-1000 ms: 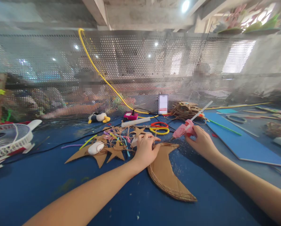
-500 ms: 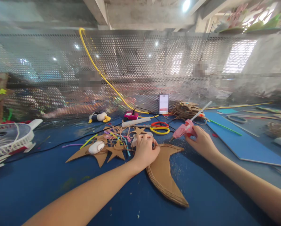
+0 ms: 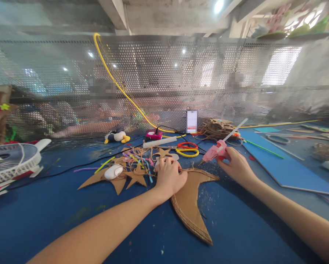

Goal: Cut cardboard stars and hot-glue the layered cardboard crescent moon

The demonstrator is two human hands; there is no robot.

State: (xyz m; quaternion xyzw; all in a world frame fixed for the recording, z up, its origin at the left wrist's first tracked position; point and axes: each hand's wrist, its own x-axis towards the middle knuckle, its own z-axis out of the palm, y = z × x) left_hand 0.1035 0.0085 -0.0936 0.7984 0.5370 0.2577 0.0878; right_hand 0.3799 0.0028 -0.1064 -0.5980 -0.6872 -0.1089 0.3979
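Observation:
A brown cardboard crescent (image 3: 190, 205) with a layered, corded edge lies flat in front of me. My left hand (image 3: 170, 179) has its fingers curled over the crescent's upper left edge; the fingertips are partly hidden. In my right hand (image 3: 237, 165) is a pink hot glue gun (image 3: 215, 151), with a clear glue stick (image 3: 236, 129) poking out of its back. Its nozzle points down and left, close above the crescent's top edge. Left of my left hand lie cardboard stars (image 3: 137, 176), a white oval case (image 3: 113, 171) and tangled twine and coloured strips.
Behind the hands are scissors (image 3: 187, 152) with red and yellow handles, a magenta box (image 3: 154, 135) with a black cable, a phone (image 3: 191, 121) and a twine bundle (image 3: 218, 128). A blue board (image 3: 291, 165) lies right, a white fan (image 3: 13, 161) left. A perforated metal screen (image 3: 153, 73) stands behind.
The crescent has turned slightly clockwise under my left hand, its lower tip shifting left and its right tip moving down a little. My right hand and the glue gun stay nearly in place.

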